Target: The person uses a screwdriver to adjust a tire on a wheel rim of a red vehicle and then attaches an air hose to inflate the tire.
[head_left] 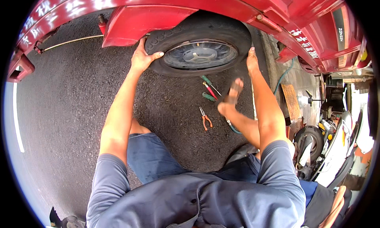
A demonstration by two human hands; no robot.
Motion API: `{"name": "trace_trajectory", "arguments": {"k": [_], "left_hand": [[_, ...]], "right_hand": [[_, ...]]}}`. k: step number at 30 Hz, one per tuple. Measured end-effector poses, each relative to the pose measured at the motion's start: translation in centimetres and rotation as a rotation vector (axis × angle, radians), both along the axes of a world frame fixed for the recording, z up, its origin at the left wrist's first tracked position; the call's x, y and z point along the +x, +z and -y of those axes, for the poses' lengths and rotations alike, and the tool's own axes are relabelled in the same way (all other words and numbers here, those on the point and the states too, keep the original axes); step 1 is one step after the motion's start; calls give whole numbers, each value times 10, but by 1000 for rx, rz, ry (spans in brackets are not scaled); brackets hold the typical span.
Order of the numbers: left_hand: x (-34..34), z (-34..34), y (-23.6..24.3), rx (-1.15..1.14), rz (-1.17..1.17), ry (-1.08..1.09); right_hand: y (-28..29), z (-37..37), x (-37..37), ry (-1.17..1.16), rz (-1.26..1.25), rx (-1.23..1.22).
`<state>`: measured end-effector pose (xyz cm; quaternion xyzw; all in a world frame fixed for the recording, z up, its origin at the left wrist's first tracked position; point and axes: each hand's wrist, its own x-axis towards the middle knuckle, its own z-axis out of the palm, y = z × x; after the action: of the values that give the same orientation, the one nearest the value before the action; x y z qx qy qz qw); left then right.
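My left hand [143, 57] grips the left side of a black tire with a dull metal wheel [200, 57] under the red vehicle body. My right hand [252, 58] holds the tire's right side. The wheel sits tilted beside a red mudguard [138, 22]. Below it on the asphalt lie green-handled tools [206, 95], a red-handled tool [209, 90] and orange-handled pliers [205, 121]. My sandalled foot [233, 95], blurred, is just right of these tools.
The red bodywork [253, 6] spans the top. At the right are a curb [266, 57], a teal hose [285, 71], a wooden board [289, 101] and a parked scooter [328, 149]. A thin rod [73, 42] runs at upper left above the asphalt [59, 121].
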<state>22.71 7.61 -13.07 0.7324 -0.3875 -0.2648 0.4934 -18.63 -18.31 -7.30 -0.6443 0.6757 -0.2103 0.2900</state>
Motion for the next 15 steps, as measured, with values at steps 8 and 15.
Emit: {"name": "trace_trajectory", "arguments": {"k": [8, 15], "left_hand": [[-2, 5, 9, 1, -17, -81], [9, -11, 33, 110, -50, -71]], "right_hand": [[-5, 22, -21, 19, 18, -47], [119, -48, 106, 618, -213, -775]]}}
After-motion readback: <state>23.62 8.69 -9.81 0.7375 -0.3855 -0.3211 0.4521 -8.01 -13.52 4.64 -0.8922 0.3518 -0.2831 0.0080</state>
